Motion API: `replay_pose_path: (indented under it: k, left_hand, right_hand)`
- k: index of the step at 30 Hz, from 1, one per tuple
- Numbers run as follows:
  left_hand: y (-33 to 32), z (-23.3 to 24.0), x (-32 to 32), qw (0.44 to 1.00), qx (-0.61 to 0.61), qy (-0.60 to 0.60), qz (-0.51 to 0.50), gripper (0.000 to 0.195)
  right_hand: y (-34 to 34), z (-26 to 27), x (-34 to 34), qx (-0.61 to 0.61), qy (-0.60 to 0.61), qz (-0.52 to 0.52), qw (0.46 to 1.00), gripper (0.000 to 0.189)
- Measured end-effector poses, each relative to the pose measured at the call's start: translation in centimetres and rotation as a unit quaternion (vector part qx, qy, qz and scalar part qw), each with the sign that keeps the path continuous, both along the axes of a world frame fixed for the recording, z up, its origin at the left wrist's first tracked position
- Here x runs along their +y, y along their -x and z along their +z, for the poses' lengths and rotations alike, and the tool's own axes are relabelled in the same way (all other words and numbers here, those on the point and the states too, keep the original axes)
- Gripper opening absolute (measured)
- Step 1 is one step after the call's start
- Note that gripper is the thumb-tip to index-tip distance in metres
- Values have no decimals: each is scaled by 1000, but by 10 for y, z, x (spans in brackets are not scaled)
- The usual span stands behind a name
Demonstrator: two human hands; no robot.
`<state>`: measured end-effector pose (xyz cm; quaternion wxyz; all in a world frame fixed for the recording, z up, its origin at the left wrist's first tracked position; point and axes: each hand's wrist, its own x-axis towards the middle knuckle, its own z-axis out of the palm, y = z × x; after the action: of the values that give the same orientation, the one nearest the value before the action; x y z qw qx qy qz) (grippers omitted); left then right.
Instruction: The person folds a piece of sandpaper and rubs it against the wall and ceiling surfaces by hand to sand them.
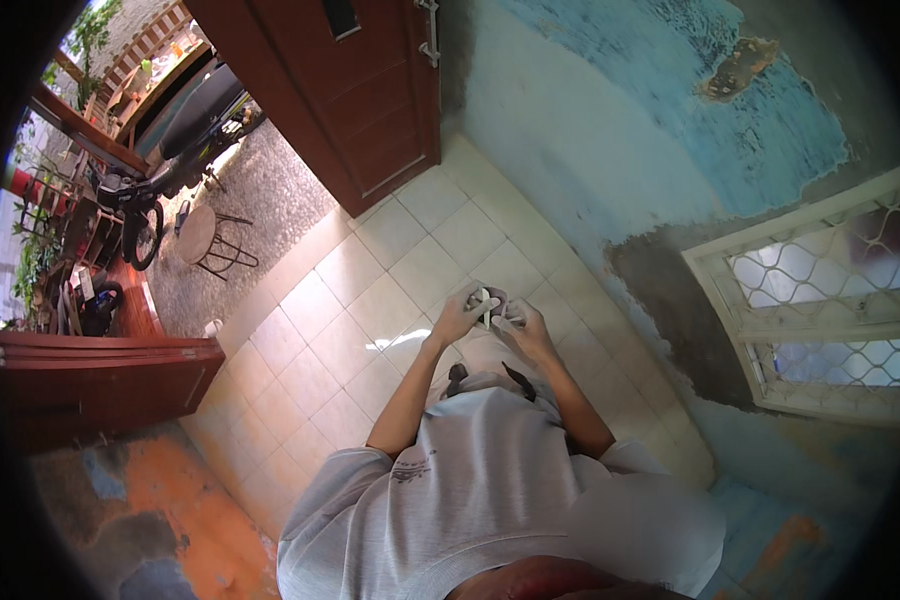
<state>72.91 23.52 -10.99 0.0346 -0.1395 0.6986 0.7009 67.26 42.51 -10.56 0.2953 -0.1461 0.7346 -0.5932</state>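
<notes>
Both hands are raised close together in front of my lower body, over the tiled floor. My left hand (461, 311) grips a small, narrow, pale green-white object (486, 307) with a pointed end, held upright between thumb and fingers; its exact kind cannot be told. My right hand (523, 324) is just to the right, its fingers bent and nearly touching the left fingers. Whether the right fingers hold anything is too small to tell. Dark patches show between the hands. Whitish dust or a pale covering lies on the fingers.
A brown wooden door (390, 97) stands ahead, a red-brown door panel (112, 375) at left. Outside are a round stool (197, 234) and a motorcycle (187, 142). On the right, a peeling blue wall (570, 150) has a window with a metal grille (787, 277). Pale tiles (352, 300) cover the floor.
</notes>
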Motion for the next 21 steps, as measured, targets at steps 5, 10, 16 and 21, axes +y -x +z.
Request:
replay_pose_path:
  k: [5, 10, 16, 21]
  left_hand:
    - [36, -18, -35, 999, -6, 42, 5, 28]
    - [86, 8, -75, 997, 12, 77, -9, 31]
    - [151, 23, -141, 997, 33, 64, -16, 28]
    - [206, 3, -179, 995, 56, 62, -60, 29]
  right_hand:
    - [41, 5, -35, 15, -9, 14, 1000, 28]
    - [99, -2, -76, 29, 18, 40, 999, 30]
    - [173, -19, -124, 48, 60, 74, 994, 35]
    - [219, -1, -150, 65, 71, 103, 990, 39]
